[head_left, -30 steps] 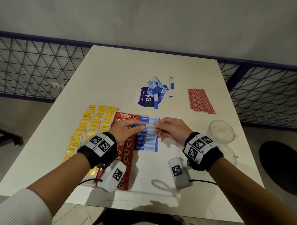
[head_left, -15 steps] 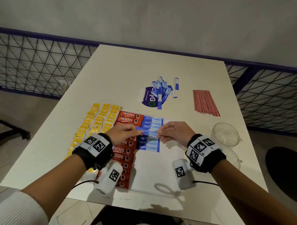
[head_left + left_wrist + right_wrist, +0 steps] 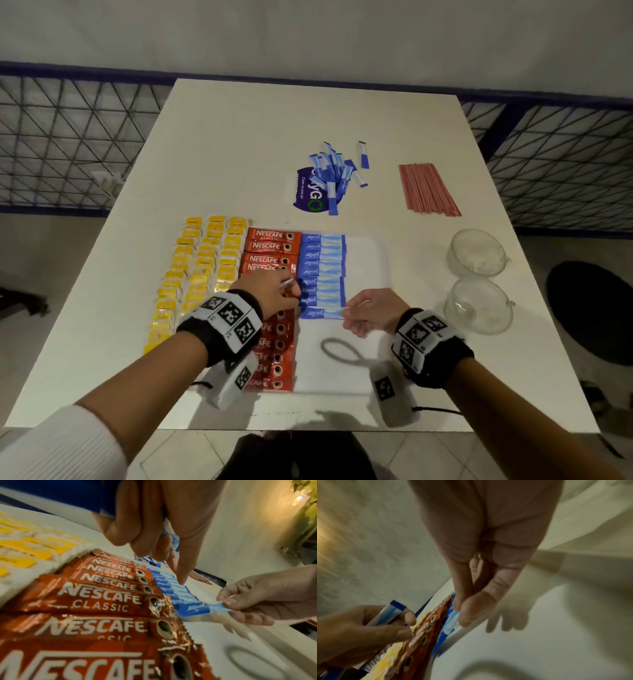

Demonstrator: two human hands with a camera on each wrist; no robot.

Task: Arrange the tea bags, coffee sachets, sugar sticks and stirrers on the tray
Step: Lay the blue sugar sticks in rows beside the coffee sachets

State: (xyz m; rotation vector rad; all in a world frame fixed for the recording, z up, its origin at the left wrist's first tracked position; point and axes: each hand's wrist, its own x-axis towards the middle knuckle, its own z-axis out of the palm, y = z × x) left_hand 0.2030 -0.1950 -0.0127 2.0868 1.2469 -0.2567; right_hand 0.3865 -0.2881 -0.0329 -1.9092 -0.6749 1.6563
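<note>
Both hands have dropped toward the desk's near edge: right hand [image 3: 368, 310] pinches the nearest sugar stick [image 3: 322, 313], left hand [image 3: 270, 291] grips spare sticks [image 3: 389, 613].

Free room and obstacles on the counter

The near right part of the tray [image 3: 373, 260] is left bare, and open counter [image 3: 239, 144] is seen at the far end. The tray's left side is filled by yellow tea bags [image 3: 202, 267], red coffee sachets [image 3: 274, 246] and a column of blue sugar sticks [image 3: 322, 270], packed side by side. To the right, passage is narrowed by two glass cups [image 3: 478, 253]. Farther back, a loose pile of sticks [image 3: 337, 171] and a stirrer bundle [image 3: 426, 188] lie well apart.
</note>
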